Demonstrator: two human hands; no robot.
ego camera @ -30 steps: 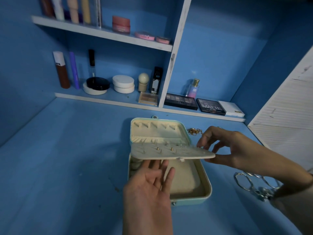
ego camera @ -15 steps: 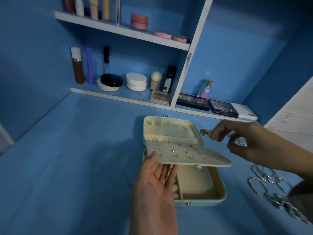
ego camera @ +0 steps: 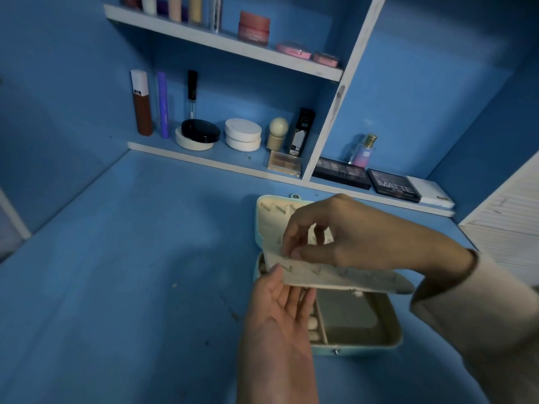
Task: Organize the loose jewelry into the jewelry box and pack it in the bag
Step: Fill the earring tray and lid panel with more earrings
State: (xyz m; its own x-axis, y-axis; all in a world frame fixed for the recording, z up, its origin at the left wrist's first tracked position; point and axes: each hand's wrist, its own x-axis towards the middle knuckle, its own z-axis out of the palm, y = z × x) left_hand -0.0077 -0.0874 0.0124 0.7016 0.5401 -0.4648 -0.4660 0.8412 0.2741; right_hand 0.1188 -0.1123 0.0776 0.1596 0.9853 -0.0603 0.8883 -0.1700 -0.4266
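The mint jewelry box (ego camera: 364, 346) lies open on the blue desk, its lid (ego camera: 271, 211) leaning back. A cream earring panel (ego camera: 350, 279) is lifted level above the tray. My left hand (ego camera: 280, 310) is palm up under the panel's left end, its straight fingers supporting it. My right hand (ego camera: 350, 237) reaches across from the right. Its thumb and fingertips pinch a tiny earring stud at the panel's upper left, and the fingertips mostly hide the stud. Ring rolls (ego camera: 312, 328) show in the tray's left slot. No bag or loose chains are in view.
Cosmetics fill the back shelves: tubes, round compacts (ego camera: 243, 134), a perfume bottle (ego camera: 364, 151) and eyeshadow palettes (ego camera: 392, 185). A white slatted surface (ego camera: 510, 228) borders the desk on the right. The blue desk (ego camera: 131, 272) stretches away to the left of the box.
My right hand moved left from beside the box to over the panel, and its fingers closed into a pinch. My right arm now covers the chains. My left hand stays under the panel.
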